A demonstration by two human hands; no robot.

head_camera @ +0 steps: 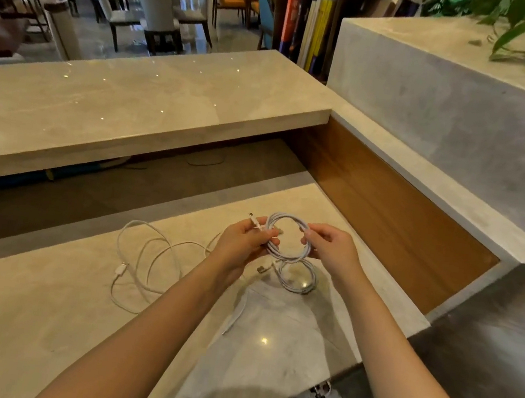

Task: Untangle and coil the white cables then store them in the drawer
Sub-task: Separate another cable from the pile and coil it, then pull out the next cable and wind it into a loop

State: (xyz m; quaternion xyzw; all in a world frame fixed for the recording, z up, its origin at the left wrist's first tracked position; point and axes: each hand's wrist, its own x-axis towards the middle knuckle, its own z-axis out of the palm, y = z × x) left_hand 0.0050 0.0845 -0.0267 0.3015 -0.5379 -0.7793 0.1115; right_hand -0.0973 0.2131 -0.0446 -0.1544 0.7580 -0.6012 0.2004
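I hold a small round coil of white cable [283, 255] above the lower stone desk [38, 319]. My left hand [242, 243] grips the coil's left side, and a plug end sticks up beside its fingers. My right hand [331, 246] pinches the coil's right side. Just under the held coil a second coiled white cable [297, 278] lies on the desk, its plug pointing left. Further left, a loose white cable [143, 256] sprawls in wide loops. No drawer is in sight.
A raised stone counter [133, 108] runs across in front of the desk, with a wood-panelled wall [386, 215] on the right. Behind that stand a concrete planter [450, 106], books and dining chairs. A white strip [235, 317] lies near my left forearm.
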